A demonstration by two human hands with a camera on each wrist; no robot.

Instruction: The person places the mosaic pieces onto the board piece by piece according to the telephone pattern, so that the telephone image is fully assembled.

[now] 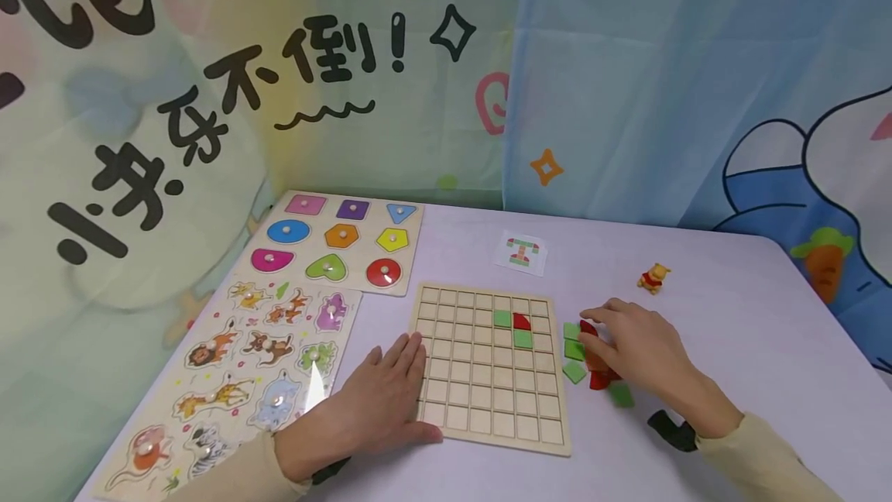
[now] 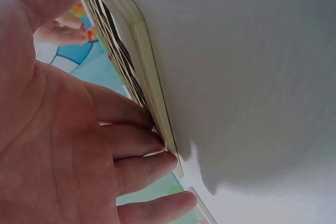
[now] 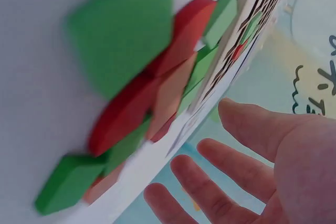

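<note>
A wooden grid board lies on the table with two green squares and a red quarter-round piece in its upper right cells. My left hand rests at the board's left edge, fingers straight and touching it; the left wrist view shows the fingertips against the board's side. Right of the board, a loose heap holds green squares, red curved pieces and orange-brown ones. Above this heap hovers my right hand, its fingers apart and nothing visible between them.
Behind the board lies a white card printed with a red and green T-like pattern. A small bear figurine stands at the back right. To the left are a shape puzzle board and an animal puzzle board. Printed cloth hangs behind.
</note>
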